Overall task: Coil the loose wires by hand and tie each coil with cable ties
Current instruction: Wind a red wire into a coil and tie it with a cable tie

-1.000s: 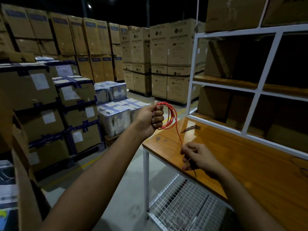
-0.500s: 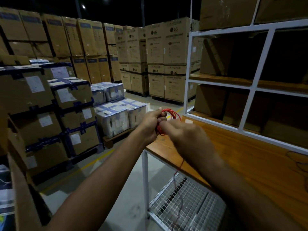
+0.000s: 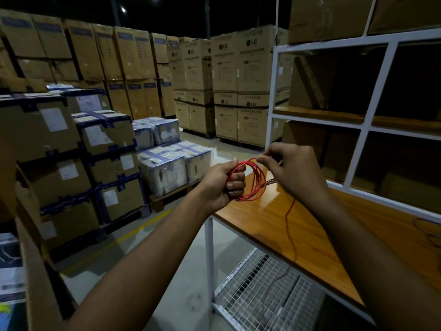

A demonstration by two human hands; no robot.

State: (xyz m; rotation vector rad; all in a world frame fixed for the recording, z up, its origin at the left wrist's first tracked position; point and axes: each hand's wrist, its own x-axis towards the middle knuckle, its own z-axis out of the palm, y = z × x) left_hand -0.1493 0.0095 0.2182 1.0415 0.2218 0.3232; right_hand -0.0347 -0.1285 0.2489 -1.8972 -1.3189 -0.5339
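Red wire coil [image 3: 253, 180]: several loops, held upright above the near corner of the wooden shelf top [image 3: 310, 235]. Half a second ago the loops were mostly hidden behind both hands; now they are open to view as a full ring.

Left hand [image 3: 222, 185]: fist closed round the left side of the coil, fingers curled over the strands. Grip unchanged from the earlier frames.

Right hand [image 3: 293, 173]: thumb and fingertips pinch the wire at the top right of the coil. It has drawn back to the right, off the left hand it overlapped before.

Loose tail of wire [image 3: 290, 225]: hangs from beneath the right hand, crosses the shelf top and drops over its front edge toward the wire mesh shelf [image 3: 262, 297].

Dark cable ties [image 3: 270, 182]: lying on the shelf top just behind the coil, partly hidden.
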